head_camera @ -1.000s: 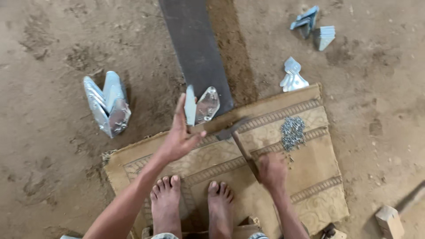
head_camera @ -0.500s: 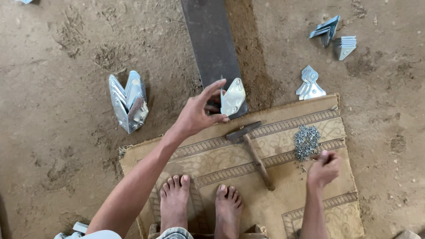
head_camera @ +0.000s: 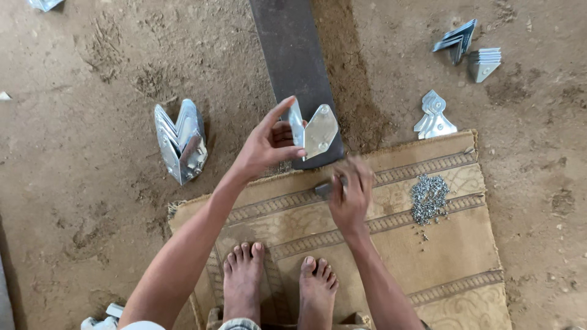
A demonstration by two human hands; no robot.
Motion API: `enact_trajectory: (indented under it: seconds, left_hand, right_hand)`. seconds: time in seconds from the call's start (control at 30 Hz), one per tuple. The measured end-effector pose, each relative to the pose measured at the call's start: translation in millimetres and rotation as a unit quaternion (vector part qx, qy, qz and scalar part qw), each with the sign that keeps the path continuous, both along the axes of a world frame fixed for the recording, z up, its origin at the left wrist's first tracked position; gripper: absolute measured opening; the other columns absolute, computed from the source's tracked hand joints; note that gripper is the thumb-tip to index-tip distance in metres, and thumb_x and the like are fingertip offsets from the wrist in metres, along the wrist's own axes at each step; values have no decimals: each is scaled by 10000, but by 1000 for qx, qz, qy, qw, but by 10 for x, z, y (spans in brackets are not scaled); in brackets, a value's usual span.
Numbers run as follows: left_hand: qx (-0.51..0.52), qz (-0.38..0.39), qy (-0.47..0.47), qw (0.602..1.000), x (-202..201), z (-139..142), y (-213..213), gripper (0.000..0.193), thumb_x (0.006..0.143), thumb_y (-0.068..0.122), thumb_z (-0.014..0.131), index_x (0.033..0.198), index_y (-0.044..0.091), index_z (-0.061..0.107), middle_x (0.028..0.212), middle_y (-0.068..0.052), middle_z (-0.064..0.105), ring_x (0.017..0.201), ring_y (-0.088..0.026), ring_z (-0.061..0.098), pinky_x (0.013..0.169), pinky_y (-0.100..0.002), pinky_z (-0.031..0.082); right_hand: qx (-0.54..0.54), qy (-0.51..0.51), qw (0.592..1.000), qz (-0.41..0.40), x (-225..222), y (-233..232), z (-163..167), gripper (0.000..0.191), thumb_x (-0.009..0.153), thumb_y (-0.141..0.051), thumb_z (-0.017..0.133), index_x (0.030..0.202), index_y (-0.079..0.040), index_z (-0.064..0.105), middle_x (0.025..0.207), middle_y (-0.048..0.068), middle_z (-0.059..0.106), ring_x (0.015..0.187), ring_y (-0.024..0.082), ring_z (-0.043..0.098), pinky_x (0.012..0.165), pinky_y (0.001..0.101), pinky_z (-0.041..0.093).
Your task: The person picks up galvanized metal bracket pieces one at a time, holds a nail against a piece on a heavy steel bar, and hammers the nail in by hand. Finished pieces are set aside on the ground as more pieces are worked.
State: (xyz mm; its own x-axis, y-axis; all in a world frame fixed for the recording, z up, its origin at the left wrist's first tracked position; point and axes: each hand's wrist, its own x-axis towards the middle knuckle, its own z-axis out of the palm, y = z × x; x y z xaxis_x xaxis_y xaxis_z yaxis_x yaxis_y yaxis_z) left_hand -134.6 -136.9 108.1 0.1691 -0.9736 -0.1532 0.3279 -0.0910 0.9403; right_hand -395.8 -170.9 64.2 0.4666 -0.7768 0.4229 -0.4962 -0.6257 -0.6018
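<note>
2 bare hands over a patterned mat [head_camera: 452, 256] on a dirt floor [head_camera: 92, 201]. Left hand [head_camera: 266, 143] pinches a folded shiny metal bracket [head_camera: 313, 129] between thumb and fingers, fingers narrow around its left flap; the bracket is upright, its 2 flaps splayed in a V, sitting at the near end of a dark flat metal bar [head_camera: 293, 61] that runs up and out of frame. Whether the bracket touches the bar, cannot tell. Right hand [head_camera: 351, 195] is motion-blurred, curled closed around a hammer [head_camera: 324, 188]; only a bit of the dark head pokes out at the left of the fist, just below the bracket, over the mat's far edge. Pile of small grey nails [head_camera: 429, 197] lies on the mat, right of the right hand, a few strays below it. Stack of nested brackets [head_camera: 181, 142] on the dirt left of the left hand. More bracket pieces [head_camera: 434, 116] just beyond the mat's far right corner, and 2 further stacks [head_camera: 468, 46] top right. 2 bare feet [head_camera: 278, 284] stand on the mat near the bottom edge.
</note>
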Motion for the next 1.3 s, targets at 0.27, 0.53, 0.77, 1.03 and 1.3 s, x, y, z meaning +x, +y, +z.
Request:
enact_trajectory:
  seconds: [0.27, 0.53, 0.77, 1.03, 1.3]
  left_hand:
    - [-6, -13, -131, 991, -108, 150, 6, 1037, 738, 128, 925, 1600, 226, 356, 1362, -113, 684, 1195, -218, 697, 1062, -406, 527]
    - [-5, -16, -236, 972, -161, 232, -17, 983, 722, 133, 937, 1554, 221, 421, 1347, -111, 685, 1155, -217, 715, 1021, -386, 530]
    - [-21, -18, -245, 969, -175, 226, -9, 952, 720, 130, 930, 1543, 232, 464, 1318, -108, 703, 1134, -212, 727, 1014, -379, 549]
    - [-44, 6, -229, 972, -197, 198, 21, 932, 734, 121, 931, 1541, 204, 471, 1324, -109, 689, 1124, -199, 724, 1008, -376, 559]
    - [-34, 28, -226, 973, -208, 72, 67, 906, 713, 152, 942, 1491, 120, 480, 1292, -113, 673, 1075, -199, 710, 957, -361, 607]
  right_hand:
    - [239, 370, 882, -170, -1205, 762, 140, 333, 1024, -354, 562, 1191, -78, 645, 905, 126, 695, 861, 324, 641, 768, 508, 470]
    - [240, 24, 969, -50, -1033, 718, 1097, 320, 1017, -312, 486, 1120, -24, 582, 690, 97, 606, 551, 238, 590, 519, 395, 458]
    - [252, 234, 937, -55, -843, 377, 695, 269, 1060, -332, 487, 1096, -84, 585, 652, 17, 510, 546, 144, 474, 502, 338, 417]
    - [272, -93, 955, -76, -834, 575, 1417, 317, 993, -375, 627, 964, -59, 620, 739, 10, 634, 568, 74, 568, 505, 242, 465]
    - [159, 116, 975, -99, -828, 512, 114, 396, 1053, -386, 482, 1105, -12, 599, 776, 168, 621, 694, 363, 619, 605, 492, 471]
